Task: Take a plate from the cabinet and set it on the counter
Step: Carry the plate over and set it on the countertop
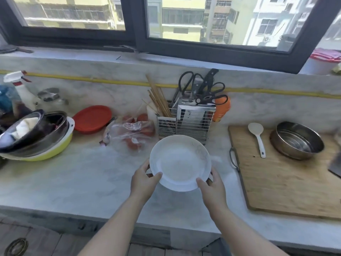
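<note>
Both hands' grip clamps the white plate (180, 162) — left hand (143, 179), right hand (212, 189).
It is in front of the knife rack (186, 122), above the bench (83, 174) — only setting down looks left.

Bare marble counter (77, 178) lies open left of and in front of the 2 hands, right up to its front edge. Behind, the wire utensil rack (186, 122) and a plastic bag of red produce (132, 133) block the way back. To the right the wooden cutting board (287, 183) with its steel bowl (297, 140) and white spoon (257, 137) closes that side; stacked bowls (35, 133) crowd the far left.
</note>
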The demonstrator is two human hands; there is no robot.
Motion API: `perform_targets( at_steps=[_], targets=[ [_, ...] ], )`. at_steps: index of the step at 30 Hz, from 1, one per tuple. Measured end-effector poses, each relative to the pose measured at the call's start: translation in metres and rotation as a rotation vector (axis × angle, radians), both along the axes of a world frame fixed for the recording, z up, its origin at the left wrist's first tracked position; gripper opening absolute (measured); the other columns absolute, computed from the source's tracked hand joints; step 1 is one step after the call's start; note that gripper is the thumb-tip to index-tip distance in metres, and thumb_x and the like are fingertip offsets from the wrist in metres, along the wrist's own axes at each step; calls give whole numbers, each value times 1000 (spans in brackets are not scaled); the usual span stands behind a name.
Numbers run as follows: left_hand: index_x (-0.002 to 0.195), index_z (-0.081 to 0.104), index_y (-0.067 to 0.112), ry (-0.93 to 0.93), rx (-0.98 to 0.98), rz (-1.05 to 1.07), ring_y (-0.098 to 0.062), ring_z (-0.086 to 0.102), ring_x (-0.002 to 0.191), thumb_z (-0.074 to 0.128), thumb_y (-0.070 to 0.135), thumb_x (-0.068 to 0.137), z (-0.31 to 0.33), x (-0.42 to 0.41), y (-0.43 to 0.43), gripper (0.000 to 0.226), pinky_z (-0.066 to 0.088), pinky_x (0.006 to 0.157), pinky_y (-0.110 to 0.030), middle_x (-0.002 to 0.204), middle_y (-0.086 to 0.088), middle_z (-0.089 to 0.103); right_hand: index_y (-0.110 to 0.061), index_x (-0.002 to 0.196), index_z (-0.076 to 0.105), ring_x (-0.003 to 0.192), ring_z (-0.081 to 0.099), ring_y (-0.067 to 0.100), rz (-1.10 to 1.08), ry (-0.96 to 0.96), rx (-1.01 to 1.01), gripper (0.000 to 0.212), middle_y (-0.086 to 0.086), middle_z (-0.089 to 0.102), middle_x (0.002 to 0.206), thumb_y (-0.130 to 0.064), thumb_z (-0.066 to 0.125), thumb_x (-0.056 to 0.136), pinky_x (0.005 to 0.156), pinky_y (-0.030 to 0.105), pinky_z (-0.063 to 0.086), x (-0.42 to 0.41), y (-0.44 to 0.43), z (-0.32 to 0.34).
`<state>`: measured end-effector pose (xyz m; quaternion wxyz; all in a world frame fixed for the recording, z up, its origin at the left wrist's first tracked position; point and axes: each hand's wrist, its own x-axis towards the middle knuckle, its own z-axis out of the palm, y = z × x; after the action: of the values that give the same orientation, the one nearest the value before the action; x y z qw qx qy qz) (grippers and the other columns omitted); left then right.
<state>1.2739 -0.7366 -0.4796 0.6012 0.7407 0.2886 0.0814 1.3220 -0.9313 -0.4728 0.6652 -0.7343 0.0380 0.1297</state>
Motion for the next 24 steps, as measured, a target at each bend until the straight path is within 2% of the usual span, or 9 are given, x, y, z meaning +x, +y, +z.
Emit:
perform_targets(
  at_steps=[3,5,9,12,16,20,24],
  targets=[
    [121,56,41,31,-15,3,-8,67,88,69,14,73,-15,11,0,56,55,78,-38,105,25,65,-33,128,49,118,53,11,-2,17,-21,54,-6,55,129,-5,57,83,102,42,45,12,0,-15],
    [125,55,39,54,-12,3,-9,67,92,69,12,74,-23,19,1,59,55,79,-38,105,22,65,-38,123,49,117,52,10,-10,36,-27,53,-7,54,128,-5,57,83,102,41,44,18,2,-25],
    [117,56,46,85,-26,14,-6,66,89,69,9,74,-38,30,6,58,54,73,-31,99,30,62,-50,107,49,100,53,-7,10,57,-33,53,-13,55,121,-4,58,82,96,32,45,29,7,-40],
    [101,52,59,109,-33,14,-4,67,86,69,12,74,-46,32,10,57,54,72,-31,99,32,61,-43,116,49,104,53,3,12,84,-49,51,-8,53,128,-6,60,82,92,30,45,35,12,-51],
    [108,54,54,131,-52,11,-5,67,86,69,13,73,-56,35,20,56,54,72,-29,102,30,61,-36,124,49,111,52,11,4,102,-60,53,-5,52,132,-7,62,82,94,35,47,39,21,-63],
    [116,56,46,138,-78,-5,-4,67,87,69,13,74,-66,36,29,56,53,71,-27,104,26,63,-53,104,47,105,51,4,-14,103,-48,55,-14,53,119,-5,62,81,91,29,45,38,30,-70],
    [123,55,42,149,-91,-12,1,64,88,69,13,76,-76,34,33,57,49,67,-19,107,22,63,-55,100,49,101,52,-6,-35,97,-65,56,-25,53,113,-4,62,81,90,26,45,34,35,-79]
  ],
)
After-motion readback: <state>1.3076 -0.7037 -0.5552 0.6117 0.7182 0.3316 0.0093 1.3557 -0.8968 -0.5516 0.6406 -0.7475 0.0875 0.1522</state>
